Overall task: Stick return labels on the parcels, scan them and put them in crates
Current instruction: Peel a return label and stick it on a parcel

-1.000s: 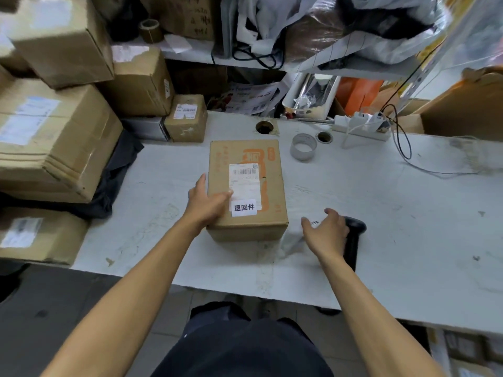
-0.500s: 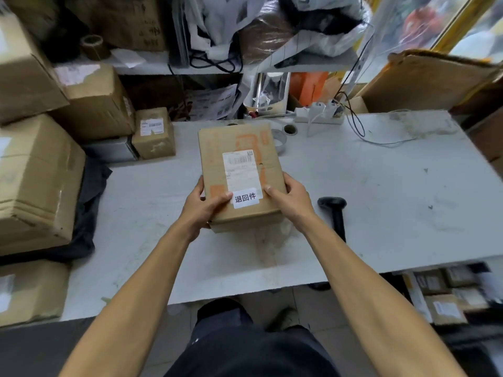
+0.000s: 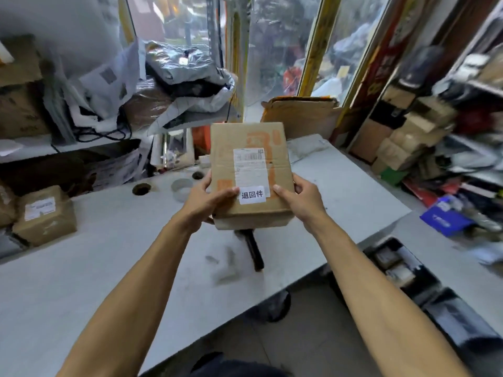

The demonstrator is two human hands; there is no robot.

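Observation:
A brown cardboard parcel [image 3: 249, 148] with orange print hangs in the air above the white table [image 3: 109, 254]. It bears a shipping label and, near its lower edge, a white return label [image 3: 252, 195] with black characters. My left hand [image 3: 209, 200] grips its lower left side, thumb on top. My right hand [image 3: 302, 198] grips its lower right side the same way. A black handheld scanner [image 3: 253, 248] lies on the table right below the parcel. A dark crate [image 3: 402, 265] with small parcels inside stands on the floor at the lower right.
A small labelled box [image 3: 45, 214] sits at the table's left. A tape roll [image 3: 182, 187] and two cable holes are near the back. Bags and cartons fill the shelf behind. Shelves with stacked boxes [image 3: 408, 142] stand at the right.
My right hand left the scanner and joined the left on the parcel. Both hands lifted the parcel off the table, and my view swung to the right toward the crate.

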